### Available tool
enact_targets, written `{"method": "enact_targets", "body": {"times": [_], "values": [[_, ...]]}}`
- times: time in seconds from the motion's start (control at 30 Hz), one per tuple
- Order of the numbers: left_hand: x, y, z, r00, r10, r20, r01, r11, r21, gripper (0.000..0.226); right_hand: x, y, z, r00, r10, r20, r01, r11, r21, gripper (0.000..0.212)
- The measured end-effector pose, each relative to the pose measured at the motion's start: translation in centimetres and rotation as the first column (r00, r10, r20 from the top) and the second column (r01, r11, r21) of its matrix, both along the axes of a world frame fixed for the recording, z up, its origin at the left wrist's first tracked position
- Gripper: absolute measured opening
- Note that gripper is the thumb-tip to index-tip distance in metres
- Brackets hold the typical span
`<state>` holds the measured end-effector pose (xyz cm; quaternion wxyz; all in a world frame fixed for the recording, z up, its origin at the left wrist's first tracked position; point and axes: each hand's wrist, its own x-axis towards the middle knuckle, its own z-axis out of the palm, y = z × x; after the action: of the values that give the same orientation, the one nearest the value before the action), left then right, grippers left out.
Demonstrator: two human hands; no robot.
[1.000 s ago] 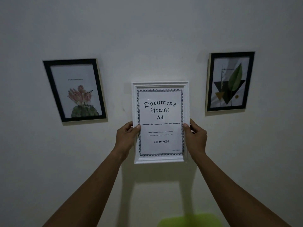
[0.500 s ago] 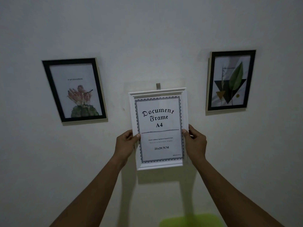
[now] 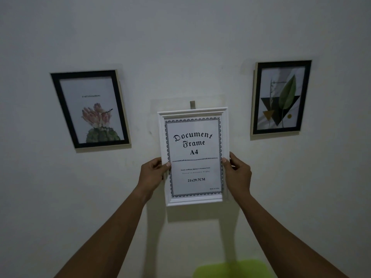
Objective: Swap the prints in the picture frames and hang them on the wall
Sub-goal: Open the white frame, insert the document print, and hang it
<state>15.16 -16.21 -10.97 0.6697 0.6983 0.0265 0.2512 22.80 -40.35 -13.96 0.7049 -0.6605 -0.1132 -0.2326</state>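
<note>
A white picture frame with a "Document Frame A4" sheet is held upright in front of the wall, just below a small grey wall hook. My left hand grips its left edge, thumb on the front. My right hand grips its right edge the same way. A black frame with a cactus flower print hangs tilted on the wall at the left. A black frame with a green leaf print hangs at the right.
The pale wall fills the view. A bright green object, blurred, lies low at the bottom edge between my forearms.
The white frame has come down off the wall hook, which now shows above its top edge. Both hands kept their grip and moved down with it.
</note>
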Motion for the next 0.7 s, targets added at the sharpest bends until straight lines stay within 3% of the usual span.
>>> {"method": "enact_targets", "body": {"times": [0.1,0.7], "values": [[0.1,0.1,0.1,1.0,0.008,-0.002,-0.008,0.999,0.032,0.018,-0.2,0.1,-0.2,1.0,-0.023,-0.004,0.023,1.0,-0.017,0.031],[0.7,0.3,-1.0,0.978,0.199,-0.067,-0.19,0.974,0.12,0.02,0.6,-0.4,-1.0,0.987,-0.136,-0.085,0.13,0.989,-0.07,0.033]]}}
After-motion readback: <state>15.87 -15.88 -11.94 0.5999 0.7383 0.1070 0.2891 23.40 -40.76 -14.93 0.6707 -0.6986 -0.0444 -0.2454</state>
